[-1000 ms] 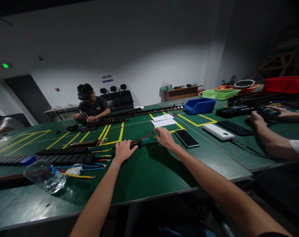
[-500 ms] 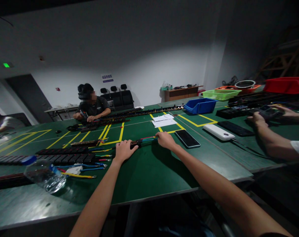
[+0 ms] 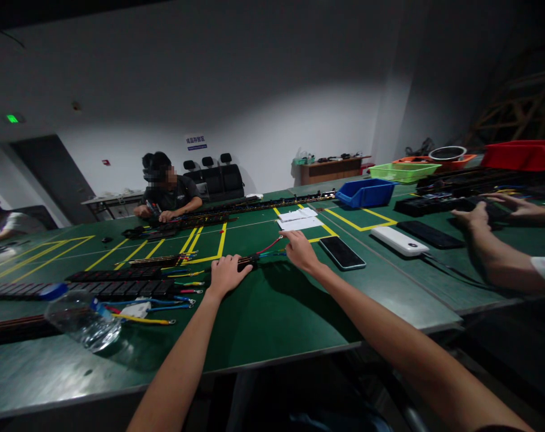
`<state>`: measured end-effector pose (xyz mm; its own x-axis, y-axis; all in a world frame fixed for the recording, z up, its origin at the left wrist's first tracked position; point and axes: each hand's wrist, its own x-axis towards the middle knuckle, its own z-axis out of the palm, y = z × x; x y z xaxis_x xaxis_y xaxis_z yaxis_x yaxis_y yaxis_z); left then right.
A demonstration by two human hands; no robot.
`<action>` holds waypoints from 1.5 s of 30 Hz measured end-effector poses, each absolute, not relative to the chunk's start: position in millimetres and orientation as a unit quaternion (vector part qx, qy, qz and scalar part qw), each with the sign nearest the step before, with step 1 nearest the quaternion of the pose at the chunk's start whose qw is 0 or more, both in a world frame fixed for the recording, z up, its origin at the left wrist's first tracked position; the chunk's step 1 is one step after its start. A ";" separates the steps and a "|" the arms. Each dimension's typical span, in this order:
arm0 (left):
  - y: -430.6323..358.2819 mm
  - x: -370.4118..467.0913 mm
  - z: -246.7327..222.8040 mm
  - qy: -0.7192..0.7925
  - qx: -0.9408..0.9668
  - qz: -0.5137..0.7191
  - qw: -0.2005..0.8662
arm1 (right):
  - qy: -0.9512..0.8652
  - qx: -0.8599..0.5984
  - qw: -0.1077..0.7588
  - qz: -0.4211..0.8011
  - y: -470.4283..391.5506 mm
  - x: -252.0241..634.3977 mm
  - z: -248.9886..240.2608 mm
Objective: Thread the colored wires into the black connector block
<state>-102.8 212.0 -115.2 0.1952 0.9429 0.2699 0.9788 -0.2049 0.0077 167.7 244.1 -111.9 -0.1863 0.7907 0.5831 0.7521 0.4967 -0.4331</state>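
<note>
My left hand [image 3: 229, 276] lies over the end of a black cable chain [image 3: 249, 262], fingers closed round it against the table. From that end come a red wire [image 3: 268, 246] and blue-green wires [image 3: 272, 254]. The red one rises away from the others, its ring terminal at the fingertips of my right hand [image 3: 300, 249], which pinches it. Left of my hands lie more black segmented cable chains [image 3: 132, 290], with coloured wires and ring terminals at their ends.
A tilted clear water bottle [image 3: 83, 321] is at the near left. A phone [image 3: 342, 252] and a white power bank [image 3: 398, 241] lie to the right, papers [image 3: 299, 223] and a blue bin [image 3: 365, 193] beyond. Another person's hands [image 3: 476, 217] hold a dark device at far right.
My right hand has shifted slightly up, lifting the red wire apart from the blue-green wires. My left hand stays in place. The person at right has moved the dark device a little.
</note>
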 end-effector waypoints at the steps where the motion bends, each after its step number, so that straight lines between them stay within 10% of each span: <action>1: 211.8 -102.7 -115.0 -0.624 -0.769 -0.110 0.083 | -0.773 -0.491 0.402 0.022 243.8 167.0 -111.8; 16: 210.8 -102.2 -112.6 -0.623 -0.771 -0.108 0.077 | -0.781 -0.586 0.207 0.071 244.4 170.8 -117.0; 30: 210.2 -100.6 -112.8 -0.625 -0.769 -0.104 0.087 | -0.783 -0.455 0.423 0.036 244.8 167.6 -116.5; 45: 210.6 -101.9 -112.9 -0.621 -0.771 -0.109 0.085 | -0.778 -0.565 0.270 0.056 246.8 172.4 -116.2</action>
